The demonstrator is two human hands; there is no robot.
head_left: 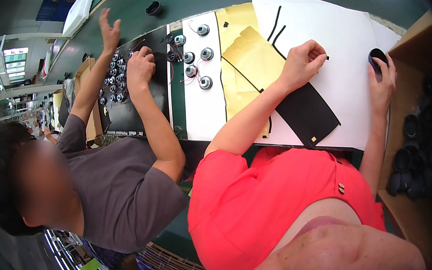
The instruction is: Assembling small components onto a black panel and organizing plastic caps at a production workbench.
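Observation:
My left hand (304, 63) is over the white sheet, thumb and fingers pinched on a small black piece (327, 58) whose edge shows at the fingertips. In my right hand (384, 84), at the right side of the table, is a black cup-shaped plastic shell (377, 58), its open side partly visible. Below my left wrist lies a black strip of sheet material (308, 115) with a small yellow square near its end. Yellow backing paper (254, 54) and thin black strips (276, 22) lie beside it.
An open cardboard box (413, 46) of black shells (415, 156) stands at my right. On my left, small round speakers (206, 54) with wires sit on white board. A co-worker's hands (140, 68) are above a black mat (153, 107) with more speakers. Loose shells (153, 8) lie farther back.

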